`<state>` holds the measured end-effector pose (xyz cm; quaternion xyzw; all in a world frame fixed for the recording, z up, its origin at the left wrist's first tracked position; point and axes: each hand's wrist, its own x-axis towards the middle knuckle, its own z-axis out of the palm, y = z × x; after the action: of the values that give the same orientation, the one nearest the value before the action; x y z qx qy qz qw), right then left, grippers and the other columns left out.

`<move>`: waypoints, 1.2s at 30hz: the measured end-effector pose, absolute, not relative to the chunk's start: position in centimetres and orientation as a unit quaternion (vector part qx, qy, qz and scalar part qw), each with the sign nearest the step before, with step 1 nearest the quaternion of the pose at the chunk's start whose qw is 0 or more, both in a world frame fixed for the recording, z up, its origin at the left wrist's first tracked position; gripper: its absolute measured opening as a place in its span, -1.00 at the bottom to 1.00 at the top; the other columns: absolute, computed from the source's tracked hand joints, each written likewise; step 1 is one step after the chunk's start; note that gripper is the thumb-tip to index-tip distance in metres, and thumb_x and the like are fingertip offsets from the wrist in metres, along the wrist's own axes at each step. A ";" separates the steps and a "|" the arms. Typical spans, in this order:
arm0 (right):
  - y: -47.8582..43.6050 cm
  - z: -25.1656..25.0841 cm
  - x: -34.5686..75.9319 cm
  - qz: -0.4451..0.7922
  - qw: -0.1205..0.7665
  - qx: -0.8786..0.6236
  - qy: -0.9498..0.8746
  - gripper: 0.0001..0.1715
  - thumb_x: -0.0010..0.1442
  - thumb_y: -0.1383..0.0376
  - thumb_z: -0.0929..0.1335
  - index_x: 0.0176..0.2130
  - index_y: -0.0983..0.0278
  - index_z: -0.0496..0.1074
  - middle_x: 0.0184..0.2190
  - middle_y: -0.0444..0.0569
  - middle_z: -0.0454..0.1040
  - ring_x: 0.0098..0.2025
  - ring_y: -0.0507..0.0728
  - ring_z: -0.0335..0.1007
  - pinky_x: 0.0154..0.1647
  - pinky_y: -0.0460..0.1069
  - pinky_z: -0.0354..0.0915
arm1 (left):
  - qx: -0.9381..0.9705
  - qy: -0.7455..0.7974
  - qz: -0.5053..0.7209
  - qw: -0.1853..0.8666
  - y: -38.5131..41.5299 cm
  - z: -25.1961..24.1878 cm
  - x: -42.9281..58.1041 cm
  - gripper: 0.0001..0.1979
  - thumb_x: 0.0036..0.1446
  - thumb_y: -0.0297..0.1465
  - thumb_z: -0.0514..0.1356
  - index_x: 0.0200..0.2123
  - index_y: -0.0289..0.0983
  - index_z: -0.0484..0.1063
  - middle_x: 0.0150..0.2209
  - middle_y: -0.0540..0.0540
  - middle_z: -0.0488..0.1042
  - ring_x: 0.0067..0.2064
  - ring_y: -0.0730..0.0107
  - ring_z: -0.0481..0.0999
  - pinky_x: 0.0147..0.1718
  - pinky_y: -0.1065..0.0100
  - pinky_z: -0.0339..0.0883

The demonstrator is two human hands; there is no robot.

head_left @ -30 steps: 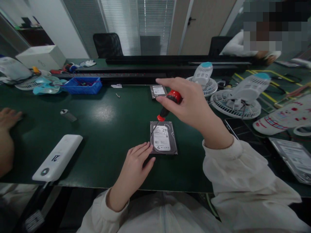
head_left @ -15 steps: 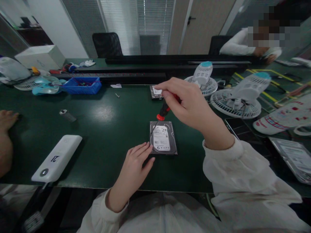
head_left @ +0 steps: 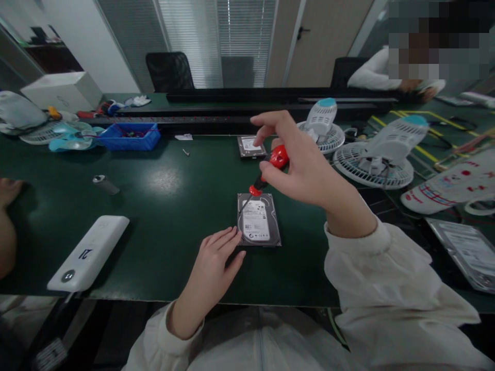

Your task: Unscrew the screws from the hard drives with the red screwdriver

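In the head view a hard drive lies label side up on the green tabletop. A red and black screwdriver leans over it, its tip at the drive's left part. My right hand is around the screwdriver's red handle end, thumb against it and index finger raised off. The palm side and remaining fingers are partly hidden. My left hand lies flat, fingers stretched out, with the fingertips touching the drive's lower left edge.
Behind my right hand lies a second hard drive. White fan parts, a cup and another drive are at the right. Leftward are a white power bank, a metal cylinder, a blue tray and a person's arm.
My right hand's fingers have loosened and spread, with the index finger lifted, showing more of the red handle. The screwdriver tip and my left hand stay at the drive.
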<state>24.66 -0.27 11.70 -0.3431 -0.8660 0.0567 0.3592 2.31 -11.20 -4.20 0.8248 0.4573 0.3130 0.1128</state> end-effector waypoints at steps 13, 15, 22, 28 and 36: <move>-0.1 12.1 25.6 0.050 0.335 -0.410 -0.847 -0.43 0.27 0.11 0.42 0.18 0.16 0.23 -0.25 -0.08 0.51 -0.33 0.14 0.40 -0.25 0.10 0.34 | 0.817 0.464 0.324 0.115 -11.3 -4.3 2.4 -0.63 0.38 -0.42 0.24 0.22 -0.22 0.52 0.19 -0.24 0.61 0.24 -0.01 0.57 0.15 -0.15 0.48; 0.0 12.3 26.1 0.088 0.332 -0.381 -0.858 -0.39 0.20 0.18 0.45 0.17 0.14 0.24 -0.17 -0.05 0.53 -0.24 0.17 0.45 -0.20 0.11 0.39 | 0.818 0.465 0.321 0.112 -11.3 -4.4 2.4 -0.63 0.38 -0.42 0.24 0.21 -0.23 0.53 0.18 -0.24 0.61 0.23 -0.01 0.57 0.14 -0.15 0.48; 0.1 11.8 25.4 0.063 0.349 -0.335 -0.873 -0.64 0.30 0.26 0.36 0.07 0.30 0.40 -0.09 0.06 0.56 -0.09 0.20 0.50 -0.04 0.12 0.39 | 0.819 0.461 0.325 0.099 -11.2 -4.3 2.4 -0.65 0.37 -0.42 0.24 0.19 -0.24 0.54 0.16 -0.24 0.63 0.21 -0.01 0.59 0.11 -0.12 0.51; -0.4 11.8 24.6 0.015 0.326 -0.348 -0.879 -0.67 0.39 0.27 0.27 0.12 0.25 0.36 0.05 0.11 0.49 -0.08 0.21 0.45 -0.02 0.14 0.36 | 0.819 0.464 0.322 0.106 -11.2 -4.3 2.4 -0.64 0.38 -0.41 0.24 0.20 -0.21 0.55 0.16 -0.23 0.63 0.21 0.00 0.59 0.12 -0.11 0.50; -0.8 12.1 24.5 0.034 0.309 -0.381 -0.871 -0.58 0.42 0.08 0.27 0.12 0.26 0.43 -0.08 0.05 0.55 -0.16 0.20 0.44 -0.11 0.11 0.32 | 0.813 0.469 0.323 0.117 -11.2 -4.3 2.4 -0.64 0.36 -0.43 0.25 0.20 -0.19 0.55 0.17 -0.23 0.62 0.23 -0.01 0.58 0.13 -0.13 0.49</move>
<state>24.55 -0.75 12.15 -0.3813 -0.8706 0.0338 0.3091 2.43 -11.18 -4.33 0.8134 0.4690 0.3234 0.1174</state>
